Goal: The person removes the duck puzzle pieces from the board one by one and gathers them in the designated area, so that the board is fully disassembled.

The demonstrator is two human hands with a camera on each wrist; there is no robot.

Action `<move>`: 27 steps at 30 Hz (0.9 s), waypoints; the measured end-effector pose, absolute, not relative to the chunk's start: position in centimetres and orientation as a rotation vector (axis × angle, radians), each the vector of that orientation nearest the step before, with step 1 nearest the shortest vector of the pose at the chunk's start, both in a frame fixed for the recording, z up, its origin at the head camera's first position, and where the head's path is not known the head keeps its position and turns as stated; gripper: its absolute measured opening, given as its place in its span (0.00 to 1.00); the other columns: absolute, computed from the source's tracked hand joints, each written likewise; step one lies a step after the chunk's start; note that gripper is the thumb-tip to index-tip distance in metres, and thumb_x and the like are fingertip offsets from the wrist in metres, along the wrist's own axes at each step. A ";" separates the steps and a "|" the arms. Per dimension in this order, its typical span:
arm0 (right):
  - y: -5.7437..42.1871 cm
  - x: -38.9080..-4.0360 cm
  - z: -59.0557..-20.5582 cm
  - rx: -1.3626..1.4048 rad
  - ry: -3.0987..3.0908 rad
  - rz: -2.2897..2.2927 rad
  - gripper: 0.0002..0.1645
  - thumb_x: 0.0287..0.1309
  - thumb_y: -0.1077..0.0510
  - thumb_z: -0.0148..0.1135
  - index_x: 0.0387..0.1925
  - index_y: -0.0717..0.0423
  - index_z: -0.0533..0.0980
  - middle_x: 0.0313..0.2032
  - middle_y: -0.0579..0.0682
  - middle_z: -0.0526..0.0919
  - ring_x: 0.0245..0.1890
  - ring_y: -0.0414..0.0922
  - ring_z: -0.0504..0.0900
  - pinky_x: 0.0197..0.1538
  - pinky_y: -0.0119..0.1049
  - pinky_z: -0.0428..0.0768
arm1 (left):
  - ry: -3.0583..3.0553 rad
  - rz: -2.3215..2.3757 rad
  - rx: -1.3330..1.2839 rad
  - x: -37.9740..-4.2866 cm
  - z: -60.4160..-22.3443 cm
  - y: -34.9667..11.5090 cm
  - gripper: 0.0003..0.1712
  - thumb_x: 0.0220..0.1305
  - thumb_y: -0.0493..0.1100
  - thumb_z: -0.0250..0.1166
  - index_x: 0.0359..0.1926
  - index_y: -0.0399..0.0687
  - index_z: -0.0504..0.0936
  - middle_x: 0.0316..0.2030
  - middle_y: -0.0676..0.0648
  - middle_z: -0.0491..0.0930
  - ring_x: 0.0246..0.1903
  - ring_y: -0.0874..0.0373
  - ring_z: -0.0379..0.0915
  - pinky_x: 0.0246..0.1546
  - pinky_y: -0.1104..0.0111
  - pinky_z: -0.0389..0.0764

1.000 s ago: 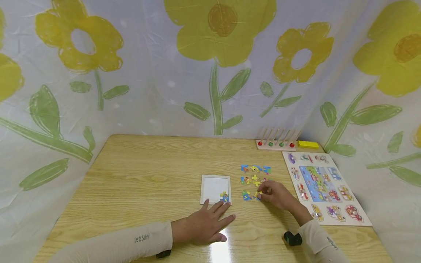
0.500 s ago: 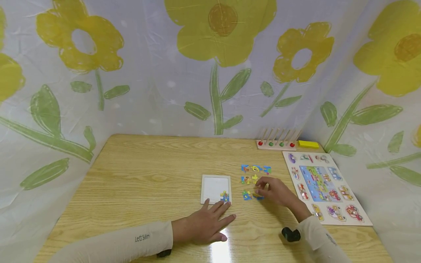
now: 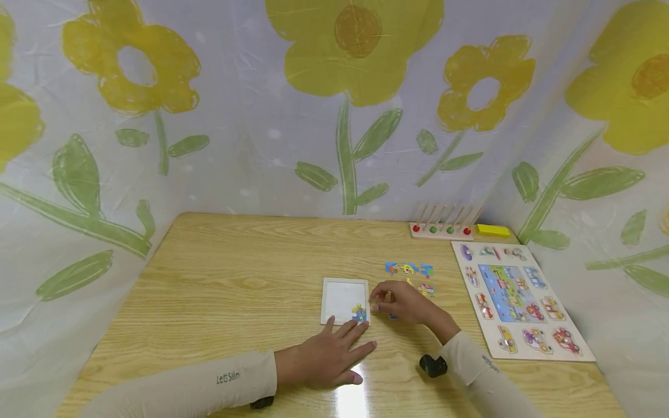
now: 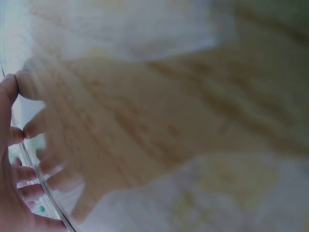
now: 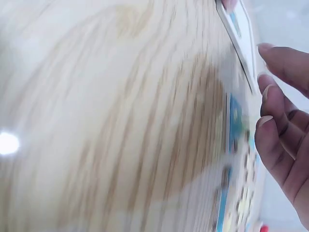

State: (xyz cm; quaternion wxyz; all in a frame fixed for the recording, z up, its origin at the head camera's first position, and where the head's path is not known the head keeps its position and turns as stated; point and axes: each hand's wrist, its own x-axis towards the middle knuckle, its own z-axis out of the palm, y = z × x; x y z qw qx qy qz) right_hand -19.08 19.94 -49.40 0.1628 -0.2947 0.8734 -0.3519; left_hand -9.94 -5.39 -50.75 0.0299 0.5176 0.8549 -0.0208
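Note:
My left hand lies spread on the table, fingertips at the near edge of a small white puzzle tray. A few jigsaw pieces sit in the tray's lower right corner. Beside the tray's right edge, my right hand pinches a small yellowish puzzle piece, mostly hidden by the fingers. Under and behind that hand lie loose puzzle pieces in rows, partly covered. In the right wrist view, the fingers hang over the pieces, close to the tray.
A large knobbed picture board with vehicles lies at the right. Behind it are a peg stand with red and green beads and a yellow block. Flowered curtain walls rise along the table's back and sides.
My right hand has lifted from the near row of loose pieces and moved left to the tray's right edge, bringing a piece along. My left hand has stayed put.

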 end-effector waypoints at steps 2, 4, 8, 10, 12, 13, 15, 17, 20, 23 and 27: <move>19.3 -19.3 -49.5 -0.895 2.478 -0.994 0.12 0.66 0.58 0.66 0.49 0.56 0.81 0.38 0.47 0.82 0.28 0.38 0.75 0.35 0.31 0.78 | 2.640 -0.081 1.596 -9.9 -50.7 -5.4 0.37 0.77 0.68 0.36 0.78 0.57 0.58 0.77 0.37 0.55 0.74 0.41 0.57 0.58 0.39 0.74; 18.7 -19.5 -49.6 -0.949 2.465 -0.978 0.12 0.65 0.59 0.66 0.50 0.55 0.82 0.40 0.47 0.83 0.34 0.39 0.77 0.40 0.33 0.79 | 2.645 -0.087 1.594 -9.9 -50.7 -5.3 0.37 0.77 0.68 0.37 0.78 0.57 0.59 0.77 0.37 0.55 0.74 0.42 0.58 0.58 0.39 0.74; 18.0 -19.8 -49.6 -1.004 2.444 -0.920 0.14 0.65 0.60 0.66 0.51 0.54 0.83 0.42 0.47 0.82 0.42 0.42 0.78 0.47 0.35 0.78 | 2.653 -0.087 1.591 -9.9 -50.8 -5.3 0.38 0.77 0.68 0.36 0.78 0.57 0.59 0.77 0.37 0.55 0.74 0.42 0.58 0.58 0.39 0.74; 17.8 -19.9 -49.5 -1.007 2.433 -0.883 0.15 0.64 0.61 0.67 0.52 0.52 0.83 0.43 0.47 0.82 0.44 0.42 0.78 0.48 0.34 0.78 | 2.658 -0.089 1.594 -9.9 -50.8 -5.2 0.38 0.77 0.68 0.36 0.78 0.57 0.58 0.77 0.37 0.55 0.74 0.42 0.58 0.58 0.39 0.74; 17.6 -19.9 -49.4 -1.024 2.428 -0.853 0.15 0.64 0.61 0.66 0.52 0.53 0.84 0.42 0.47 0.82 0.43 0.42 0.79 0.48 0.33 0.78 | 2.660 -0.097 1.595 -9.9 -50.9 -5.3 0.38 0.77 0.68 0.36 0.78 0.57 0.58 0.77 0.37 0.55 0.74 0.42 0.58 0.58 0.39 0.74; 17.6 -19.9 -49.4 -1.037 2.428 -0.842 0.15 0.64 0.62 0.66 0.52 0.53 0.84 0.42 0.48 0.82 0.43 0.42 0.79 0.47 0.33 0.78 | 2.662 -0.101 1.597 -9.9 -50.9 -5.3 0.38 0.77 0.68 0.36 0.78 0.57 0.58 0.77 0.37 0.55 0.74 0.42 0.58 0.58 0.39 0.74; 17.4 -20.0 -49.3 -1.048 2.429 -0.823 0.15 0.63 0.62 0.66 0.52 0.54 0.84 0.42 0.48 0.82 0.42 0.42 0.78 0.46 0.31 0.77 | 2.662 -0.102 1.596 -9.9 -50.9 -5.3 0.38 0.77 0.68 0.36 0.78 0.57 0.59 0.77 0.37 0.55 0.74 0.42 0.58 0.58 0.39 0.74; 17.3 -20.0 -49.2 -1.056 2.428 -0.819 0.15 0.63 0.63 0.66 0.51 0.55 0.85 0.42 0.49 0.82 0.42 0.43 0.78 0.46 0.32 0.77 | 2.662 -0.099 1.595 -9.9 -50.8 -5.3 0.37 0.77 0.68 0.37 0.78 0.57 0.59 0.77 0.37 0.55 0.73 0.42 0.58 0.58 0.39 0.74; 17.2 -20.0 -49.0 -1.043 2.418 -0.820 0.15 0.63 0.63 0.65 0.51 0.55 0.85 0.42 0.49 0.82 0.42 0.44 0.79 0.46 0.32 0.77 | 2.656 -0.077 1.593 -9.8 -50.7 -5.3 0.37 0.77 0.67 0.38 0.77 0.56 0.60 0.76 0.37 0.55 0.73 0.41 0.58 0.58 0.39 0.74; 17.1 -19.9 -48.9 -1.018 2.407 -0.829 0.14 0.64 0.64 0.66 0.50 0.56 0.85 0.42 0.50 0.82 0.44 0.44 0.79 0.47 0.33 0.79 | 2.648 -0.070 1.595 -9.9 -50.7 -5.4 0.37 0.77 0.67 0.39 0.77 0.56 0.60 0.77 0.37 0.55 0.74 0.40 0.57 0.58 0.39 0.74; 17.1 -19.8 -48.8 -0.988 2.408 -0.823 0.14 0.64 0.63 0.66 0.50 0.56 0.85 0.43 0.49 0.82 0.45 0.44 0.80 0.48 0.34 0.80 | 2.644 -0.081 1.579 -10.0 -50.7 -5.5 0.37 0.77 0.68 0.38 0.77 0.57 0.60 0.77 0.38 0.54 0.74 0.39 0.57 0.59 0.39 0.73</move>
